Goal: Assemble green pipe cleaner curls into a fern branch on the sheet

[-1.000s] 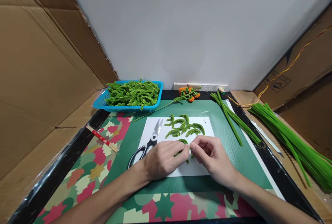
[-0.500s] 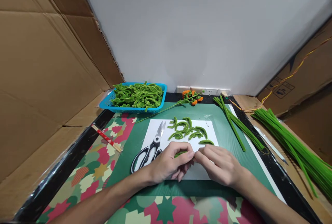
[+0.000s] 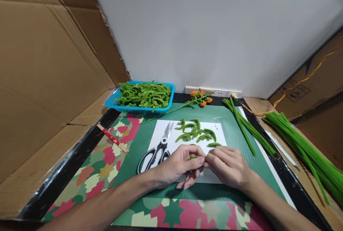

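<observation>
My left hand (image 3: pixel 184 165) is closed in a pinch round a short green pipe cleaner piece (image 3: pixel 193 158), which is mostly hidden behind the fingers. Against its fingertips, my right hand (image 3: pixel 227 165) pinches the piece's end; the tip itself is too small to make out. Both hands are over a white sheet of paper (image 3: pixel 177 124). Several curved green pipe cleaner pieces (image 3: pixel 198 131) lie on the paper just beyond the hands. Left of them, black-handled scissors (image 3: pixel 162 146) rest partly open, blades pointing away.
A blue basket (image 3: pixel 134 109) heaped with bent green pipe cleaners stands back left. An orange-flowered stem (image 3: pixel 197 99) lies behind the paper. Long green pipe cleaners (image 3: pixel 300 145) and a pale blade (image 3: pixel 281 149) are at right. Chopsticks in a red wrapper (image 3: pixel 112 138) lie left.
The view has shifted slightly, so the whole scene sits a little differently. My hands stay together at the same spot over the paper, fingers only slightly moved.
</observation>
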Motion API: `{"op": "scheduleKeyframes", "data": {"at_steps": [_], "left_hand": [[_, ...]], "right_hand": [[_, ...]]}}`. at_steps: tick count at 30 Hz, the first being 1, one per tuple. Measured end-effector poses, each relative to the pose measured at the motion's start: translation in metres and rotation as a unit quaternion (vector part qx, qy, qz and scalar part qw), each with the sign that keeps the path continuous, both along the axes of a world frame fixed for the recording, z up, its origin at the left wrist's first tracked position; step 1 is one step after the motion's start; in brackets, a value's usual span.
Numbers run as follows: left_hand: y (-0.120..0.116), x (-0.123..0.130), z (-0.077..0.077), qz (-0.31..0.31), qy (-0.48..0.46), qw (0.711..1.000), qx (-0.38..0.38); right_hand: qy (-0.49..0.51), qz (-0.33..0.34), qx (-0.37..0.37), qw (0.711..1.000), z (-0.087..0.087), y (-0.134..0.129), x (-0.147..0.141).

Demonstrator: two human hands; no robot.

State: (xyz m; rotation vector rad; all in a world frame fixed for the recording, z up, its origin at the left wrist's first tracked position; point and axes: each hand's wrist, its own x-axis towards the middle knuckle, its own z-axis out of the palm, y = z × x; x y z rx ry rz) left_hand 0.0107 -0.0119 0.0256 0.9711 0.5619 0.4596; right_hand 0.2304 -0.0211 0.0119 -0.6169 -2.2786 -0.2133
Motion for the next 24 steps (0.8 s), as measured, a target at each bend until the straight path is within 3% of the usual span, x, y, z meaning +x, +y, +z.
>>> {"op": "scheduleKeyframes", "data": {"at_steps": [8, 12, 14, 16, 17, 19, 21, 23, 24], "left_hand": [[-0.005, 0.003, 0.003, -0.001, -0.004, 0.999, 0.041], [-0.015, 0.005, -0.001, 0.048, 0.031, 0.992, 0.109], [-0.016, 0.003, -0.004, 0.07, 0.084, 0.975, 0.195], [-0.013, -0.002, -0.006, 0.098, 0.139, 0.914, 0.368], [-0.009, -0.006, -0.006, 0.116, 0.158, 0.855, 0.481], [0.002, -0.013, -0.005, 0.109, 0.165, 0.702, 0.684], [0.013, -0.018, -0.003, 0.081, 0.168, 0.59, 0.785], [0.021, -0.019, -0.001, 0.066, 0.182, 0.538, 0.82], [0.022, -0.019, 0.0, 0.065, 0.192, 0.534, 0.821]], "right_hand": [[0.039, 0.012, -0.019, 0.999, -0.001, -0.008, -0.004], [0.111, -0.008, -0.131, 0.985, 0.0, -0.013, -0.009], [0.154, -0.009, -0.217, 0.964, 0.001, -0.016, -0.012], [0.188, -0.011, -0.321, 0.928, 0.003, -0.017, -0.016], [0.208, -0.011, -0.376, 0.903, 0.003, -0.017, -0.019], [0.258, -0.005, -0.478, 0.84, 0.004, -0.016, -0.025], [0.308, 0.018, -0.556, 0.772, 0.003, -0.012, -0.029], [0.326, 0.034, -0.588, 0.739, 0.003, -0.008, -0.031], [0.321, 0.03, -0.58, 0.748, 0.003, -0.007, -0.03]]}}
